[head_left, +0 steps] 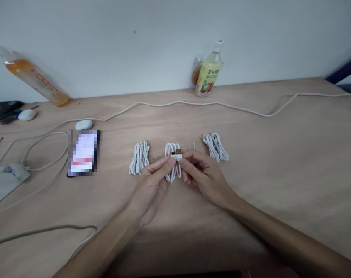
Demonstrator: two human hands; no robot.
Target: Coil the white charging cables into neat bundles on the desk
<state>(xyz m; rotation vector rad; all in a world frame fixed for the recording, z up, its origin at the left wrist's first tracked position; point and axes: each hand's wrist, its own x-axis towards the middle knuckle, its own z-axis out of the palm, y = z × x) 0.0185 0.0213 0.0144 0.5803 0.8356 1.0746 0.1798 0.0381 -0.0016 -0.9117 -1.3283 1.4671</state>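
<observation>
Three coiled white cables lie in a row on the wooden table [279,162]. My left hand [152,185] and my right hand [202,172] meet over the middle cable bundle [172,152], both pinching it near its plug end with fingers closed. The left cable bundle [139,156] lies just left of my left hand. The right cable bundle [216,146] sits just beyond my right hand. A small wire tie [190,146] lies between the middle and right bundles.
A phone [83,152] lies left of the bundles. A long white cord [192,103] runs across the back. A yellow drink bottle [208,71] stands at the wall, an orange bottle [36,79] leans at the far left. White earbud cases [84,124] and loose cords sit left.
</observation>
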